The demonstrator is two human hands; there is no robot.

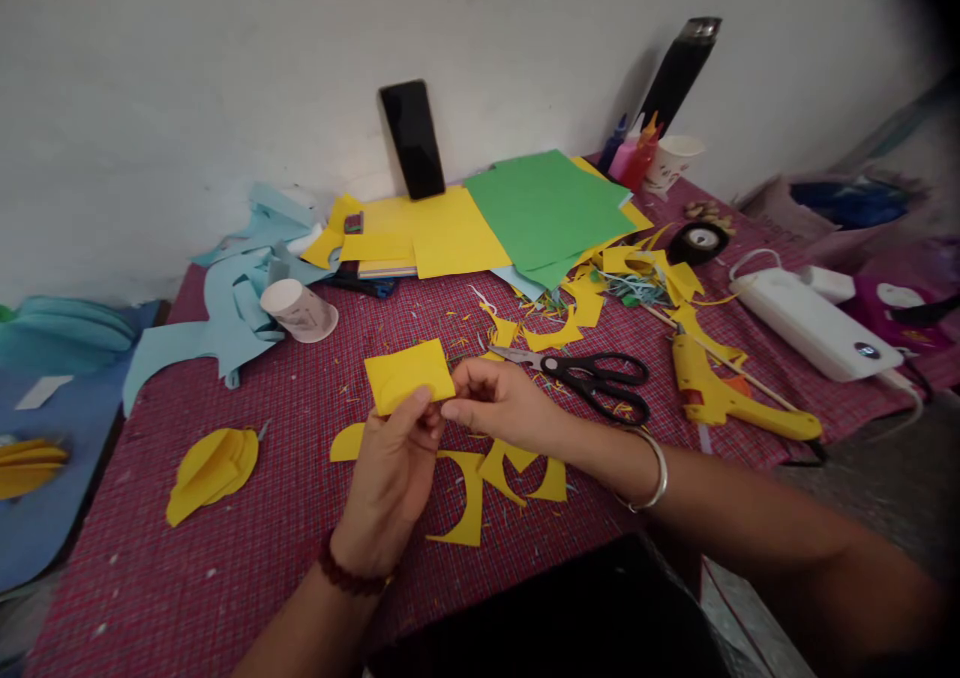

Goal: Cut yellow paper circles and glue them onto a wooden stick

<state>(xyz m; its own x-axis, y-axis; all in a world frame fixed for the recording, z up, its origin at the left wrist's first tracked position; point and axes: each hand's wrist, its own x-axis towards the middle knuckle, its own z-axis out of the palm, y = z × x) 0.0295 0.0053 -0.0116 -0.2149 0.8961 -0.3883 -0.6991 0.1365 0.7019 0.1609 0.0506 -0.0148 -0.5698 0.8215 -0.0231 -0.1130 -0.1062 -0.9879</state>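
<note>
Left hand (390,468) and right hand (495,403) both pinching yellow paper square (409,375), held above surface (225,578) near front edge; yellow offcuts (472,493) beneath hands; scissors (592,376) just beyond right hand; green sheets (547,208) toward far edge.

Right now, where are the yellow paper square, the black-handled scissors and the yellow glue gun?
Yellow paper square (405,371): head view, centre.
Black-handled scissors (571,371): head view, handle shank.
Yellow glue gun (701,388): head view, body.
</note>
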